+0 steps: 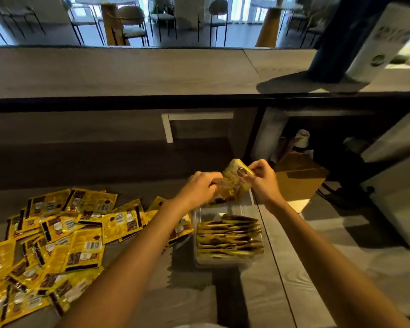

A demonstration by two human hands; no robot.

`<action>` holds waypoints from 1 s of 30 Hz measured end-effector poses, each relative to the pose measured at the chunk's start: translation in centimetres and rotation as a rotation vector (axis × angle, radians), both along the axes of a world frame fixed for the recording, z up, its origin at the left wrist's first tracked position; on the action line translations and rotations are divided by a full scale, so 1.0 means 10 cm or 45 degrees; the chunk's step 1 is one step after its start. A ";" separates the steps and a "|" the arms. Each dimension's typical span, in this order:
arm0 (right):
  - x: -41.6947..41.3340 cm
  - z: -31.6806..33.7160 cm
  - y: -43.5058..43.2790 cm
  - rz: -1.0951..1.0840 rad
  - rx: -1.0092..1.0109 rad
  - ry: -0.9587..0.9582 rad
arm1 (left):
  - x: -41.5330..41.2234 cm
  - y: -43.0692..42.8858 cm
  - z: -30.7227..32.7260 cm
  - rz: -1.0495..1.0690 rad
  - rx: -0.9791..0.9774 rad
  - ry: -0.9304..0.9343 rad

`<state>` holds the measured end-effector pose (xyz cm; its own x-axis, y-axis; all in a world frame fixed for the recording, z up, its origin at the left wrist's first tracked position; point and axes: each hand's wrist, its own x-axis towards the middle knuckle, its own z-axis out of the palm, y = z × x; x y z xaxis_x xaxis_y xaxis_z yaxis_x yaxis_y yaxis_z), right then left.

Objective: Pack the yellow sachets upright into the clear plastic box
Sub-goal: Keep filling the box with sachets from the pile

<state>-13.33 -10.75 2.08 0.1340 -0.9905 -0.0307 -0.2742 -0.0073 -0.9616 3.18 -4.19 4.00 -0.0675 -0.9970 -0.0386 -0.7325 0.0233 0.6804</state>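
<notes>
A clear plastic box (199,261) stands on the grey counter, its near half filled with several yellow sachets (230,235) packed upright on edge. Above the box's far end, my left hand (199,185) and my right hand (262,178) both pinch a small bunch of yellow sachets (234,176), held tilted in the air. A loose pile of many more yellow sachets (57,237) lies flat on the counter to the left of the box.
The counter's right edge (270,245) runs just beside the box. A cardboard box (298,181) sits on the floor beyond it. A raised bar top (128,72) with a dark stand (336,43) crosses the back.
</notes>
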 end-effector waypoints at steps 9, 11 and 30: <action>-0.15 -0.06 0.19 0.623 0.006 0.727 | -0.11 0.07 -0.31 -0.280 0.402 -0.323; -0.14 -0.04 0.21 0.710 -0.009 0.832 | -0.08 0.09 -0.32 -0.290 0.452 -0.327; -0.12 0.05 0.42 1.031 0.133 1.117 | -0.06 0.23 -0.28 -0.366 0.550 -0.341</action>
<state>-14.51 -6.58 2.54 0.6105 -0.6154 -0.4986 -0.7885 -0.4132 -0.4555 2.60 -1.87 1.16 -0.2652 -0.8302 -0.4903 -0.8855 0.0085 0.4645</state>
